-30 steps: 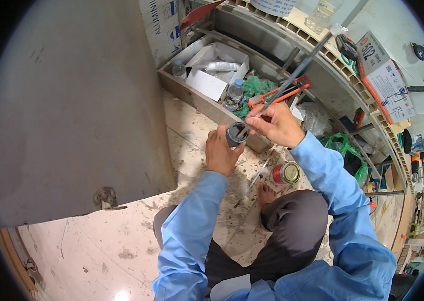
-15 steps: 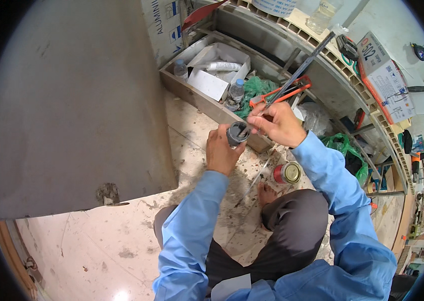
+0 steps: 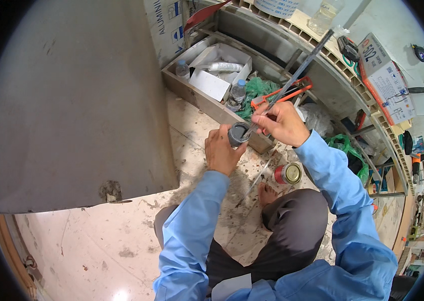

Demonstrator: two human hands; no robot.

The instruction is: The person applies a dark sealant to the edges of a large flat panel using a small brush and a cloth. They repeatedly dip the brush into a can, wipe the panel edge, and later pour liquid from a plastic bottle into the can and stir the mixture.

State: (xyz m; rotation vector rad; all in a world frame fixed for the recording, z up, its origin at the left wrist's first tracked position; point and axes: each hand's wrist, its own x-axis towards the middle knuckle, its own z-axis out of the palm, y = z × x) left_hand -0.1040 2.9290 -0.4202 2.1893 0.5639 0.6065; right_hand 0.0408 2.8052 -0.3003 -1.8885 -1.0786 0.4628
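My left hand (image 3: pixel 222 153) is closed around a small open can (image 3: pixel 238 133) with dark grey contents, its mouth tilted up toward me. In my right hand (image 3: pixel 283 124) is a long thin grey metal strip (image 3: pixel 299 72), pinched near its lower end. The strip slants up to the right, and its lower tip reaches into the can's mouth. Below my right hand, on the floor by my bare foot, rests a red tin (image 3: pixel 287 173) with a gold-coloured lid. A thin stick (image 3: pixel 260 174) lies beside the tin.
Ahead stands a wooden tray (image 3: pixel 197 94) with bottles, a white box (image 3: pixel 210 84), a green plastic bag (image 3: pixel 258 90) and an orange-framed hacksaw (image 3: pixel 294 90). A large grey panel (image 3: pixel 76 110) fills the left. A shelf edge (image 3: pixel 340 72) curves along the right, carrying a carton (image 3: pixel 386 83).
The strip's lower end has shifted slightly toward the can's right rim, and my right hand has moved a little to the right. My left hand still holds the can.
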